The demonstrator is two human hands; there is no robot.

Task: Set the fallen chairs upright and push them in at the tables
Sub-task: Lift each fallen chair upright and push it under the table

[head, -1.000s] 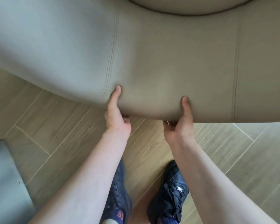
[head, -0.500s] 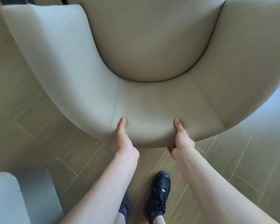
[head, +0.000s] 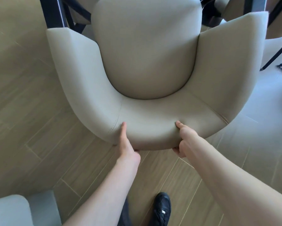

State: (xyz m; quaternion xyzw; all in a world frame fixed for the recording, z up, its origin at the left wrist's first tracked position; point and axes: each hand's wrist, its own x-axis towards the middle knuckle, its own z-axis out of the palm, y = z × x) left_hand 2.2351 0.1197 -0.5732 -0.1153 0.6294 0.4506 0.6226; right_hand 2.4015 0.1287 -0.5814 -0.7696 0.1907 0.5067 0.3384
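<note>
Wood-plank floor under upright chair; left hand and right hand grip its near backrest rim.

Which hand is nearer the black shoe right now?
Left, as far as this view shows. The left hand grips the chair back up and left of the shoe; the right hand grips farther up and right.

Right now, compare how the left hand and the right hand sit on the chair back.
The left hand lies fairly straight, thumb pointing up the chair back; the right hand is angled inward, thumb pressing a dent into the padding. The left hand grips beside the stitched seam; the right hand grips plain upholstery. Both clamp the top edge, fingers curled under.
</note>
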